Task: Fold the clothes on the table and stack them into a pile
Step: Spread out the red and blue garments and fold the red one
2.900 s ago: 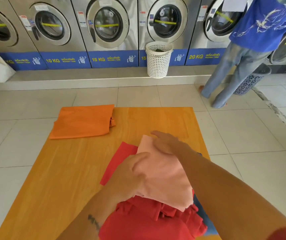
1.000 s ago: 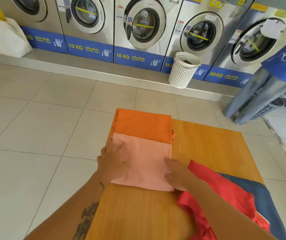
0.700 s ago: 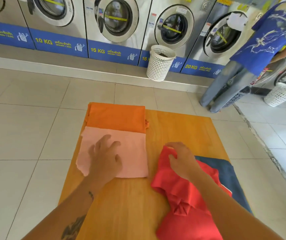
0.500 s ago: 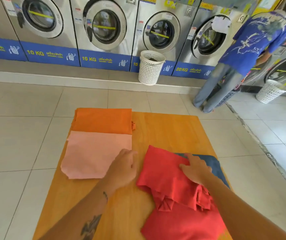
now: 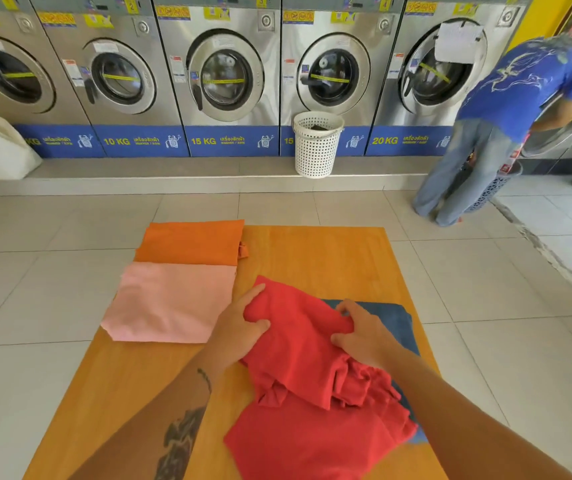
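Observation:
On the wooden table (image 5: pixel 329 258) a folded pink garment (image 5: pixel 170 303) lies at the left, overlapping the near part of a folded orange garment (image 5: pixel 191 242) behind it. A crumpled red garment (image 5: pixel 312 375) sits at the right on top of a dark blue garment (image 5: pixel 395 317). My left hand (image 5: pixel 241 327) grips the red garment's left edge, thumb pinching the cloth. My right hand (image 5: pixel 360 332) grips a bunch of the same red cloth near its far right side.
A row of steel washing machines (image 5: pixel 225 77) lines the far wall, with a white laundry basket (image 5: pixel 317 143) on the step before them. A person in a blue shirt (image 5: pixel 506 109) bends at a machine on the right. Tiled floor surrounds the table.
The pink garment was carried to the left and laid over the orange one. Both hands then left it and moved right onto the red garment, closing on its cloth.

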